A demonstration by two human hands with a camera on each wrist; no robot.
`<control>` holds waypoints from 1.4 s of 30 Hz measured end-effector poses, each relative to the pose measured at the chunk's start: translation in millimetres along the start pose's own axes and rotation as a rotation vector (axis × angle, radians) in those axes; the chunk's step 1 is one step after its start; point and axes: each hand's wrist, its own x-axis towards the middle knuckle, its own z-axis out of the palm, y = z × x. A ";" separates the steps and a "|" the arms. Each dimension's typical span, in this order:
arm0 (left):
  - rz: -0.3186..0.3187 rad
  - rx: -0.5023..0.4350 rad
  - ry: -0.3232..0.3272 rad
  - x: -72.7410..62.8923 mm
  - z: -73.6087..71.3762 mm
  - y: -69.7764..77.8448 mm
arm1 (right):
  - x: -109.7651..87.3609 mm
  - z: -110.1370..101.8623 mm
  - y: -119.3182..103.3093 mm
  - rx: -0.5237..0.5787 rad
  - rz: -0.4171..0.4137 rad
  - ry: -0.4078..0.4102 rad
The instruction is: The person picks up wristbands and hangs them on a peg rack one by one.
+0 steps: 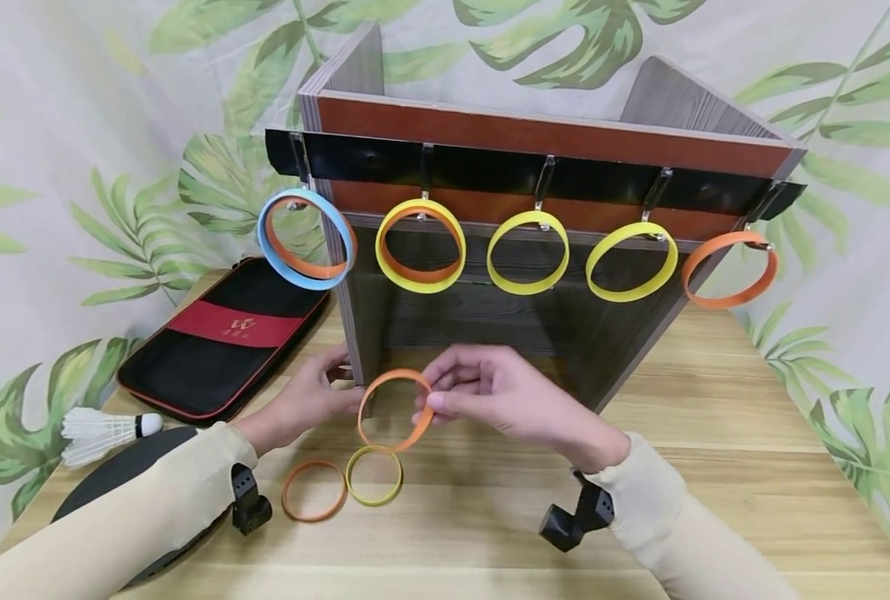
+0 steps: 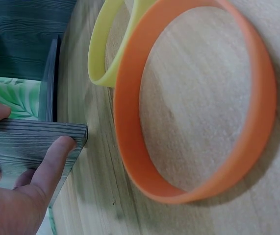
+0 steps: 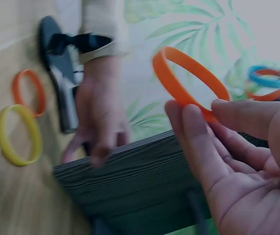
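Note:
My right hand (image 1: 501, 396) pinches an orange wristband (image 1: 367, 398) between thumb and fingertips, up off the table in front of the wooden stand. In the right wrist view the band (image 3: 165, 73) rises above the fingertips. Lower on the stand, my left hand (image 1: 313, 398) grips the edge of its left side panel (image 2: 32, 139), thumb on one face and fingers on the other. Another orange wristband (image 1: 314, 492) and a yellow wristband (image 1: 374, 477) lie side by side on the table. Along the stand's black bar (image 1: 482, 171) hang blue (image 1: 265, 242), yellow (image 1: 490, 254) and orange (image 1: 730, 300) wristbands on metal hooks.
Left of the stand lies a black and red zip case (image 1: 190, 367). A shuttlecock (image 1: 103, 435) sits in front of it, beside a dark paddle (image 1: 118, 471) partly covered by my left sleeve. Leaf-patterned cloth (image 1: 850, 208) hangs behind the wooden table (image 1: 752, 467).

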 end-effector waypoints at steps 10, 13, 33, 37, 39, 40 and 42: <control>-0.014 0.019 0.006 0.5 -0.6 0.8 | -27.0 -9.4 -42.6 0.198 -0.172 0.256; -0.023 0.015 0.002 0.7 -0.4 2.0 | -31.3 -11.7 -48.9 0.269 -0.257 0.346; -0.037 0.021 0.002 0.7 0.5 3.6 | -36.9 -11.3 -59.1 0.382 -0.459 0.626; -0.032 0.023 0.004 0.2 0.5 3.7 | -36.1 -10.8 -60.6 0.362 -0.472 0.652; -0.031 0.021 0.003 0.1 0.4 3.8 | -35.5 -11.0 -59.9 0.376 -0.480 0.661; -0.030 0.021 0.003 0.1 0.4 3.7 | -35.1 -11.2 -59.2 0.390 -0.485 0.664; -0.028 0.019 0.000 0.2 0.3 3.7 | -34.4 -11.1 -57.9 0.407 -0.484 0.672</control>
